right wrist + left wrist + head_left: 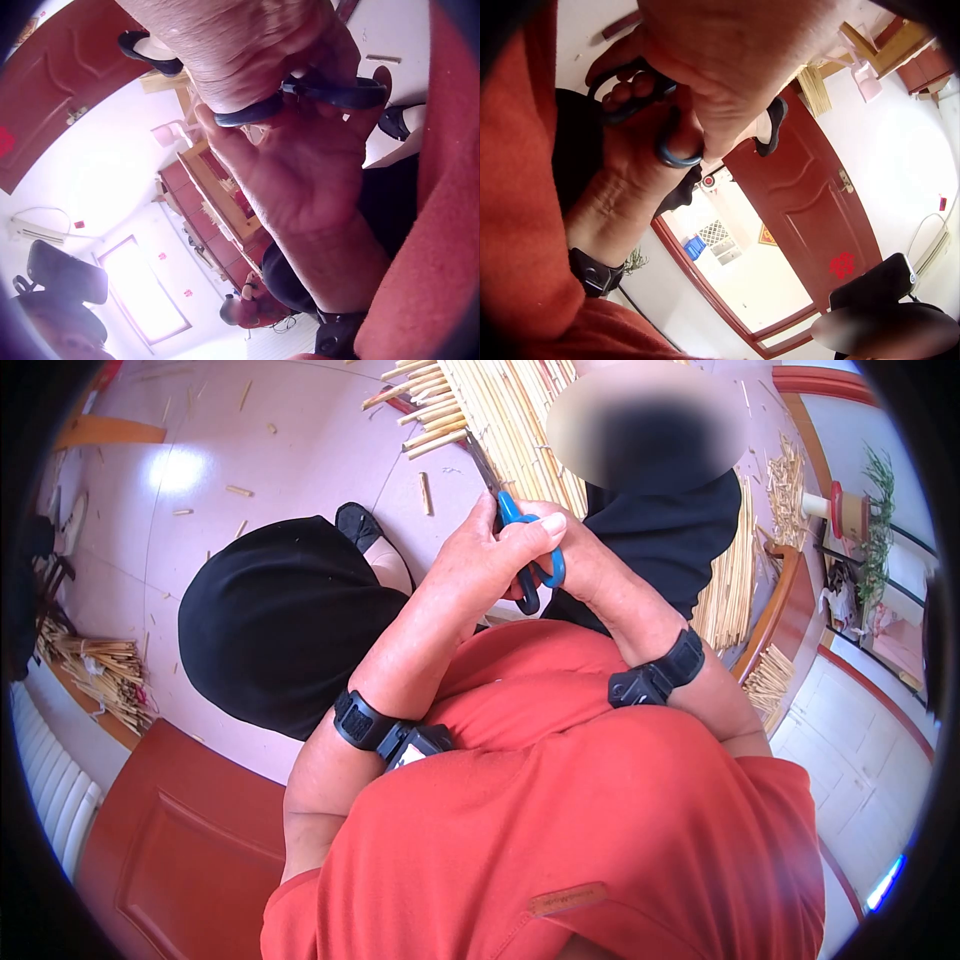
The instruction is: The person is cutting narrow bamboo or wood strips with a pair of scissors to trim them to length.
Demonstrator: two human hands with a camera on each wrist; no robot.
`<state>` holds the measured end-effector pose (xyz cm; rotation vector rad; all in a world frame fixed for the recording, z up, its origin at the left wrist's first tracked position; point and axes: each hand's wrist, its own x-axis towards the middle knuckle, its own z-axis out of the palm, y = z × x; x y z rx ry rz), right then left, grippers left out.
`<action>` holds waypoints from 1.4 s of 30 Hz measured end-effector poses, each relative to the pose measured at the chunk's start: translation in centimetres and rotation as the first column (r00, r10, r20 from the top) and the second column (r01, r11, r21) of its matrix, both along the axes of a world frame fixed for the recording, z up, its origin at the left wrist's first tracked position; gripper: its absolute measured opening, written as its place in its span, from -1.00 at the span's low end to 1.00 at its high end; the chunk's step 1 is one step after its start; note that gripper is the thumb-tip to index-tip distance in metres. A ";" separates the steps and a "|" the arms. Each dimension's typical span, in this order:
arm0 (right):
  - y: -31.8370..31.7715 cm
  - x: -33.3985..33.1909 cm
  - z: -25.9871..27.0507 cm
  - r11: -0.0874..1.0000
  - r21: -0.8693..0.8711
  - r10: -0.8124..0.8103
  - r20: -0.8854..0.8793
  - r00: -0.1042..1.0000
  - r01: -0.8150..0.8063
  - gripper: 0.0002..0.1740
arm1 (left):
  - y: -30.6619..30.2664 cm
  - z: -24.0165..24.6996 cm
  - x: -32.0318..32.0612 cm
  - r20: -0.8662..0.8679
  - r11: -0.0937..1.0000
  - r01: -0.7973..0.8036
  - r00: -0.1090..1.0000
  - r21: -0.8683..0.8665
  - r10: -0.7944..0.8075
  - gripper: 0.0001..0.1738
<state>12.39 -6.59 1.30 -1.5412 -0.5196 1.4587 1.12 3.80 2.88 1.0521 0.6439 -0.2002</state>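
Both hands are together around scissors (510, 510) with blue and black handles. The left hand (485, 555) lays its thumb across the handles, and the right hand (580, 555) grips them from the other side. In the left wrist view, fingers of the right hand (634, 142) pass through the handle loops. The palm of the left hand (304, 176) faces the handles in the right wrist view. The blades point up and left, with the tips by the uneven stick ends of a pale reed mat (515, 430). Whether they touch a stick cannot be told.
Black-clad knees (285, 625) flank the hands. Short cut pieces (425, 493) lie scattered on the tiled floor (215, 470). More reed lies at right (728, 585), with bundles at far left (105, 670). A red-brown door-like panel (195, 835) is at lower left.
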 end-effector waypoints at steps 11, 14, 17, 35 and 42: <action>-0.1 -0.4 0.2 0.998 0.052 0.025 0.213 0.977 -0.036 -0.87 | -0.3 -0.2 -0.2 0.066 0.999 -0.024 0.997 -0.045 0.027 -0.16; -0.8 -0.5 -0.1 0.998 -0.003 0.067 0.173 0.983 -0.068 -0.85 | -0.9 -0.2 -0.6 0.065 0.998 -0.017 0.998 -0.058 0.020 -0.13; -1.2 -0.4 -0.2 0.997 -0.004 0.083 0.111 0.990 -0.083 -0.80 | -1.5 0.1 -0.8 0.062 1.000 -0.021 0.998 -0.001 0.021 -0.10; 0.6 -0.1 1.7 0.997 0.023 0.073 0.030 0.997 -0.074 -0.80 | -0.3 -0.7 -0.4 0.068 0.998 -0.054 0.996 -0.029 0.056 -0.18; -0.1 -0.3 1.5 0.998 -0.014 0.068 0.044 0.997 -0.067 -0.79 | -0.6 -0.9 -0.5 0.022 0.998 -0.019 1.000 -0.065 0.020 -0.05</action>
